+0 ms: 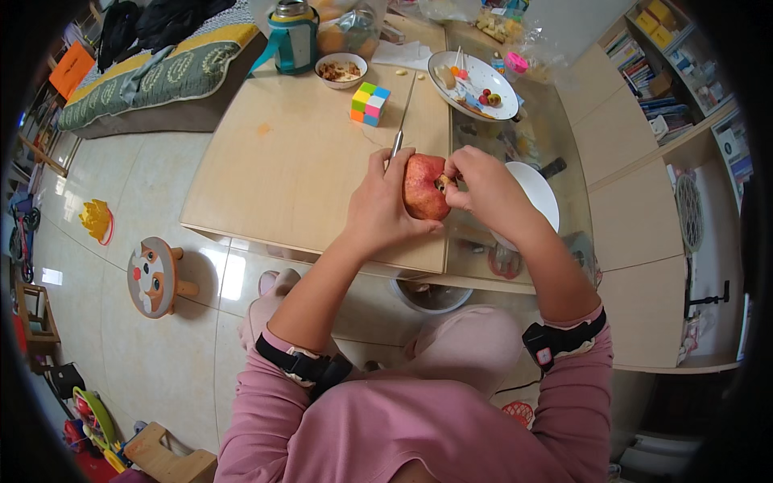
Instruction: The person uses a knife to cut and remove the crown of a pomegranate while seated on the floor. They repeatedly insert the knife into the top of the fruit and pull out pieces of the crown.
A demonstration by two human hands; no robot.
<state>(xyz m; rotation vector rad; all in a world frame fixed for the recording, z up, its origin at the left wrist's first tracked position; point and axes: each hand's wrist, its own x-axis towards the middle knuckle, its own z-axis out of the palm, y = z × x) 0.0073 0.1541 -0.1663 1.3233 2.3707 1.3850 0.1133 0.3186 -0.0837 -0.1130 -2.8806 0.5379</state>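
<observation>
A red pomegranate point(424, 187) is held over the near edge of the table, its crown turned to the right. My left hand point(377, 201) wraps round its left side, with the thumb underneath. At the crown, the fingertips of my right hand point(487, 189) are pinched together; the fingers partly hide what they grip there. A knife point(398, 143) lies on the wooden tabletop just beyond my left fingers, its thin blade pointing away. Further back sits a colourful puzzle cube point(369, 104). A white plate point(541, 193) rests partly behind my right wrist.
Towards the back stand a small bowl of food point(342, 85), a bottle in a teal carrier point(295, 44) and a large plate point(489, 74) with small fruits. Below the table edge is a basin point(439, 299). A dog-faced stool point(155, 278) stands on the floor at left.
</observation>
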